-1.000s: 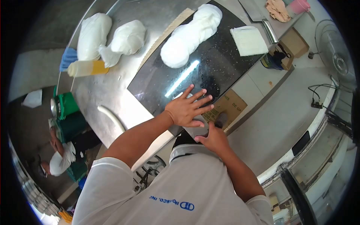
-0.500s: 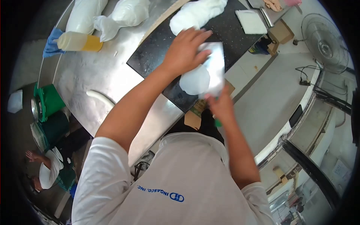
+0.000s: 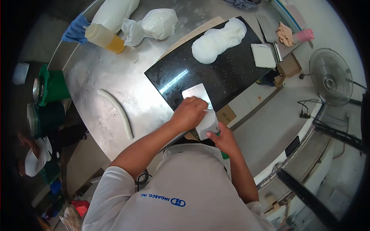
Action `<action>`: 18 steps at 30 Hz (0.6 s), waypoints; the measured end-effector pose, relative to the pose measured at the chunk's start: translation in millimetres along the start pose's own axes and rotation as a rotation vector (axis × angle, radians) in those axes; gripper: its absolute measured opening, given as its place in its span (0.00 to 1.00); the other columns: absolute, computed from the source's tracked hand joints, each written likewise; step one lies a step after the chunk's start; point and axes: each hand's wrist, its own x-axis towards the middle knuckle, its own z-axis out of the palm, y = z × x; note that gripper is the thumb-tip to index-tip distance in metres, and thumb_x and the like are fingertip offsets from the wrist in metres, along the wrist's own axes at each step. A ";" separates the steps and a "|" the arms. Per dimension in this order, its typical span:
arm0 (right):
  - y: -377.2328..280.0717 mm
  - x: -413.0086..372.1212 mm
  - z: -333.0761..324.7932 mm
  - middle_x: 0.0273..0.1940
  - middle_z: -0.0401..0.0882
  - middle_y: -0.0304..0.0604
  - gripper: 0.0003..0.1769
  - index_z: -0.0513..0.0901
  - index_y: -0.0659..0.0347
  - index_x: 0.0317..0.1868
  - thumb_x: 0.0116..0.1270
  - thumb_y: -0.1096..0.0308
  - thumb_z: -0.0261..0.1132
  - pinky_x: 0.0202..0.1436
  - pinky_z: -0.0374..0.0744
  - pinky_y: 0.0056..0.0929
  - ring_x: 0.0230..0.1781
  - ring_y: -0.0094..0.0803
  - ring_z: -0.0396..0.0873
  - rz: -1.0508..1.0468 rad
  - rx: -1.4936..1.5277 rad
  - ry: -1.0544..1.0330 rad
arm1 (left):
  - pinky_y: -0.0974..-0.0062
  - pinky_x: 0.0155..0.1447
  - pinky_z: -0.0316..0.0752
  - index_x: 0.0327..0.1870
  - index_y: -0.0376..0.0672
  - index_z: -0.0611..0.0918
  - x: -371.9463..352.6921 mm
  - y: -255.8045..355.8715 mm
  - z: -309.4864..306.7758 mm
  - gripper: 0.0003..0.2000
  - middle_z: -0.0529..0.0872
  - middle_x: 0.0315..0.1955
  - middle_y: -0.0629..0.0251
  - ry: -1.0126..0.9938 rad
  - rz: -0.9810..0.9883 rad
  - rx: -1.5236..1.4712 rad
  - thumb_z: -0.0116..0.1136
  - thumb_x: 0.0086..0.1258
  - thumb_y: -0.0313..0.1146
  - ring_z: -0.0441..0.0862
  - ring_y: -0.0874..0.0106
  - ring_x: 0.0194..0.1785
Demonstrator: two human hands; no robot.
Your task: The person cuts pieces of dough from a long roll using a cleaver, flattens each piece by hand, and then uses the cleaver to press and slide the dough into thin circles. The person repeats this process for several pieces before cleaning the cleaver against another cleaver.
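Note:
My right hand [image 3: 224,141] grips the green handle of a wide, flat metal blade [image 3: 208,125], thumb near the blade's lower end. The blade lies tilted across the near edge of a black slab [image 3: 227,82]. Over its middle, my left hand [image 3: 189,114] is closed, knuckles up; a small pale bit shows by its fingertips, too little to name. Lumpy white dough [image 3: 217,41] rests at the slab's far side. A long white dough roll [image 3: 116,111] lies on the metal table [image 3: 86,77] to the left.
Filled white bags [image 3: 158,24], a bottle of yellow liquid [image 3: 105,38] and a blue cloth [image 3: 75,30] stand at the back left. Right of the slab are a white square pad [image 3: 263,56], a peach cloth [image 3: 285,34] and a fan [image 3: 329,77]. Another person [image 3: 36,154] is at far left.
My left hand has come back toward my body and closed. The blade has moved nearer me and tilted the other way. The round white sheet beside it no longer shows. The view has shifted.

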 end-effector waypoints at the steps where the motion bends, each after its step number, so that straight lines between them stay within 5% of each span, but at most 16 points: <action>1: 7.9 0.1 -7.8 0.43 0.86 0.57 0.26 0.78 0.67 0.53 0.64 0.57 0.75 0.48 0.81 0.42 0.42 0.50 0.86 -0.009 -0.003 -0.014 | 0.58 0.63 0.76 0.52 0.42 0.81 8.9 10.6 -1.5 0.12 0.86 0.53 0.57 -0.152 -0.141 -0.181 0.67 0.69 0.31 0.83 0.56 0.59; 3: 25.5 -0.9 -26.3 0.42 0.87 0.56 0.26 0.78 0.67 0.53 0.64 0.57 0.75 0.47 0.81 0.41 0.41 0.46 0.86 -0.027 0.156 -0.026 | 0.63 0.59 0.78 0.54 0.43 0.81 25.2 26.6 -3.0 0.14 0.86 0.51 0.59 -0.298 -0.299 -0.357 0.68 0.69 0.29 0.85 0.61 0.55; 6: 45.5 2.5 -63.5 0.43 0.88 0.55 0.25 0.78 0.67 0.53 0.65 0.59 0.75 0.48 0.82 0.39 0.42 0.42 0.87 -0.089 0.245 -0.003 | 0.73 0.52 0.79 0.59 0.44 0.81 60.8 26.4 -3.5 0.18 0.86 0.46 0.68 -0.104 -0.320 -0.625 0.70 0.70 0.26 0.83 0.78 0.49; 13: 65.3 29.1 -155.3 0.43 0.88 0.54 0.23 0.77 0.69 0.51 0.67 0.61 0.74 0.45 0.83 0.34 0.38 0.35 0.87 -0.199 0.179 0.086 | 0.72 0.62 0.76 0.69 0.40 0.77 148.7 -65.7 -40.9 0.26 0.85 0.56 0.61 0.368 -0.600 -0.691 0.70 0.70 0.27 0.83 0.72 0.56; 15: 63.3 34.2 -176.2 0.40 0.86 0.48 0.20 0.77 0.68 0.49 0.72 0.59 0.72 0.37 0.81 0.31 0.32 0.29 0.83 -0.393 0.234 0.257 | 0.71 0.65 0.74 0.75 0.39 0.72 141.0 -70.7 -39.3 0.31 0.83 0.60 0.59 0.673 -0.701 -0.629 0.69 0.72 0.29 0.81 0.70 0.58; 18: 59.7 50.7 -203.8 0.36 0.81 0.39 0.16 0.76 0.63 0.51 0.78 0.59 0.66 0.31 0.77 0.26 0.28 0.25 0.78 -0.457 0.539 0.297 | 0.73 0.62 0.76 0.68 0.37 0.79 84.2 -54.9 -26.9 0.22 0.87 0.55 0.62 0.574 -0.695 -0.493 0.65 0.75 0.32 0.82 0.74 0.54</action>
